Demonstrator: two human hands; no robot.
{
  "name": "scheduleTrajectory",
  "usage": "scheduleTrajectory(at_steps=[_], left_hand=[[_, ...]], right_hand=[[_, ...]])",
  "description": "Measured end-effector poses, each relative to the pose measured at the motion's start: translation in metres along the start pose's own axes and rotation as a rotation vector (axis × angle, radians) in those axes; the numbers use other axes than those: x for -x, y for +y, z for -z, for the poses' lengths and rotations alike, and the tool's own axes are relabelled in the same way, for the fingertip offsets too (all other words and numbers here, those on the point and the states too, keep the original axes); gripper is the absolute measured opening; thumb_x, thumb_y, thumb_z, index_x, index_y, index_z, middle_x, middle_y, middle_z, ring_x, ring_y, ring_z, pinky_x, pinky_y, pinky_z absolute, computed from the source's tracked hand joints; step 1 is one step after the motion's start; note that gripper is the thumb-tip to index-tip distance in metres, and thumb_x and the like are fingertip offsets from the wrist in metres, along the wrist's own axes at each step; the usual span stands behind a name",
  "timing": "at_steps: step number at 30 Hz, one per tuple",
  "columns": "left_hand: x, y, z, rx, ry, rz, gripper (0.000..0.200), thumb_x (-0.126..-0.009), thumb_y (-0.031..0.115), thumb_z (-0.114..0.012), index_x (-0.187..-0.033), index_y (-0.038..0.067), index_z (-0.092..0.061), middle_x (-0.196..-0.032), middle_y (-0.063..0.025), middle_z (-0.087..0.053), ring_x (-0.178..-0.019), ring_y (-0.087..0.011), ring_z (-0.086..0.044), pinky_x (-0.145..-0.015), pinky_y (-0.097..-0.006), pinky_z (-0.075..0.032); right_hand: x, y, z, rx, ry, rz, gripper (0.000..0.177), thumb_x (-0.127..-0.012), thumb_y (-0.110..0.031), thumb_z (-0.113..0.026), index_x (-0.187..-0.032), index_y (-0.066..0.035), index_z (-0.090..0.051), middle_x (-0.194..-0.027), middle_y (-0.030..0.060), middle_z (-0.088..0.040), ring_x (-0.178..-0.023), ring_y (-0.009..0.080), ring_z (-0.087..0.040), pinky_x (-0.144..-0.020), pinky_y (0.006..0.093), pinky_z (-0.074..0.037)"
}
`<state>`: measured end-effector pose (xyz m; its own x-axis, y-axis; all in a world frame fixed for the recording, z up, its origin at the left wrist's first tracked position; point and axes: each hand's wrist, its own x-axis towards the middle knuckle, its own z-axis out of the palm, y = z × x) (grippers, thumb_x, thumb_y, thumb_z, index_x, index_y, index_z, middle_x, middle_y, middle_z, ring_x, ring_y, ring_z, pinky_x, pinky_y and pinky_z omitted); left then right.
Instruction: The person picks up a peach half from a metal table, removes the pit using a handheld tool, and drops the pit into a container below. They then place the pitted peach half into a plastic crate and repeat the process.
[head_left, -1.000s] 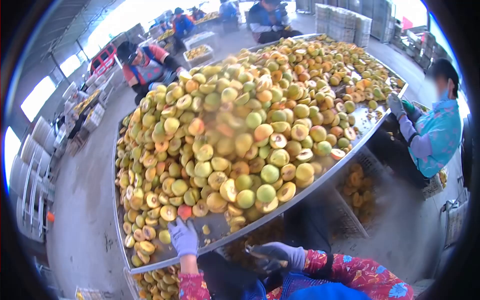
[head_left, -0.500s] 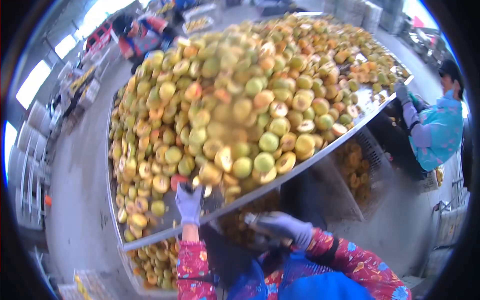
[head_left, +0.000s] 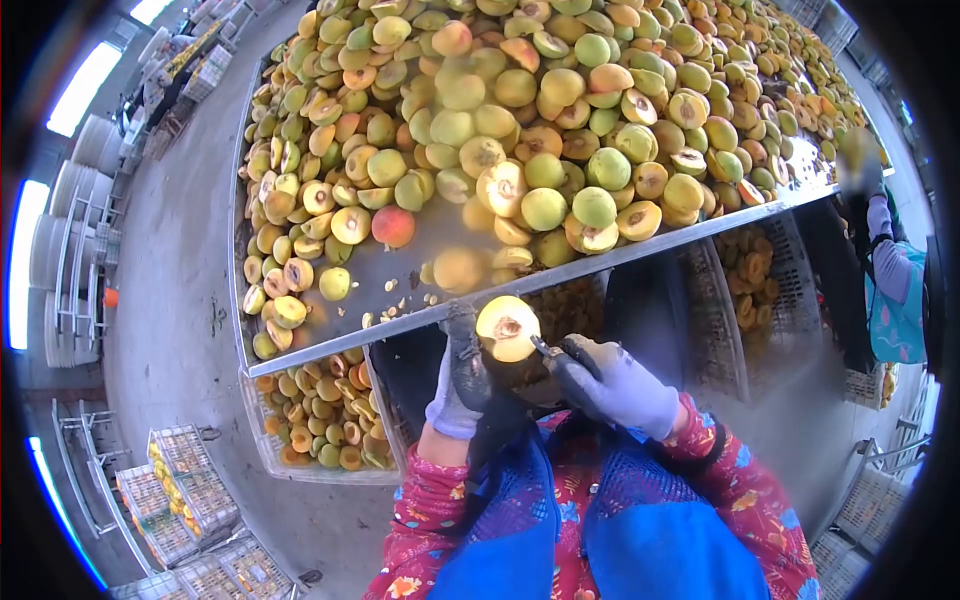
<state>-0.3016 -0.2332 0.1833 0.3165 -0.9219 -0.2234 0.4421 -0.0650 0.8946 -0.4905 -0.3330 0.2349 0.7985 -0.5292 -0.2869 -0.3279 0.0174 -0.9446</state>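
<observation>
In front of my body, just off the near edge of the metal table, my left hand grips a peach half. Its cut face points up and shows a brown, rough pit hollow. The glove is light purple with dark, soiled fingers. My right hand, gloved the same way, is closed around a small slim tool. The tool's tip sits right by the right rim of the peach half; most of its length is hidden in my fingers.
A large heap of peaches, many halved, covers the table. Crates of peach halves stand below its edge, one at left and one at right. Another person works at the far right. Stacked crates stand at lower left.
My left hand has drawn back from the table surface and now holds a peach half. My right hand has come up beside it with the tool. The view has tilted down.
</observation>
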Motion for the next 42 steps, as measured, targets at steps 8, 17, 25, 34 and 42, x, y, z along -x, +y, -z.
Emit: scheduleTrajectory(at_steps=[8, 17, 25, 34, 42], left_hand=[[0.016, 0.004, -0.025, -0.451, 0.038, -0.197, 0.030, -0.099, 0.016, -0.046, -0.124, 0.001, -0.055, -0.118, -0.0099, -0.061, -0.106, -0.0202, -0.061, -0.092, -0.0328, -0.049], [0.022, -0.005, -0.041, -0.638, 0.261, -0.235, 0.034, -0.103, 0.021, -0.038, -0.106, -0.002, -0.064, -0.086, -0.0169, -0.067, -0.079, -0.0253, -0.067, -0.074, -0.0356, -0.052], [0.023, -0.003, -0.043, -0.945, 0.203, -0.358, 0.025, -0.097, 0.011, -0.042, -0.101, -0.001, -0.064, -0.085, -0.0200, -0.067, -0.077, -0.0328, -0.069, -0.069, -0.0379, -0.052], [0.020, -0.003, -0.040, -0.586, 0.080, -0.331, 0.043, -0.102, 0.028, -0.038, -0.106, -0.006, -0.063, -0.096, -0.0199, -0.067, -0.084, -0.0280, -0.067, -0.078, -0.0350, -0.052], [0.015, -0.007, -0.042, -0.643, 0.083, -0.342, 0.041, -0.104, 0.032, -0.042, -0.105, -0.003, -0.063, -0.091, -0.0123, -0.068, -0.080, -0.0206, -0.066, -0.075, -0.0301, -0.051]], right_hand=[[0.006, -0.007, -0.013, 0.696, 0.127, 0.292, 0.029, -0.095, -0.026, -0.058, -0.091, 0.001, -0.050, -0.056, 0.0161, -0.058, -0.049, 0.0344, -0.061, -0.043, 0.0443, -0.045], [0.008, 0.007, -0.020, 0.566, -0.051, 0.325, 0.027, -0.095, -0.022, -0.056, -0.092, 0.005, -0.050, -0.064, 0.0218, -0.059, -0.058, 0.0358, -0.063, -0.049, 0.0449, -0.047], [0.011, 0.023, -0.021, 0.507, -0.144, 0.259, 0.027, -0.099, -0.023, -0.048, -0.100, 0.004, -0.053, -0.072, 0.0215, -0.059, -0.062, 0.0367, -0.062, -0.056, 0.0441, -0.048], [0.013, -0.003, -0.005, -1.147, -0.476, -0.595, 0.033, -0.103, -0.037, -0.045, -0.092, -0.006, -0.052, -0.052, -0.0013, -0.042, -0.037, 0.0078, -0.039, -0.033, 0.0214, -0.031], [0.007, 0.045, -0.021, -1.684, -0.724, -0.622, 0.044, -0.104, -0.044, -0.039, -0.099, -0.003, -0.053, -0.051, 0.0001, -0.045, -0.033, 0.0082, -0.039, -0.033, 0.0224, -0.032]])
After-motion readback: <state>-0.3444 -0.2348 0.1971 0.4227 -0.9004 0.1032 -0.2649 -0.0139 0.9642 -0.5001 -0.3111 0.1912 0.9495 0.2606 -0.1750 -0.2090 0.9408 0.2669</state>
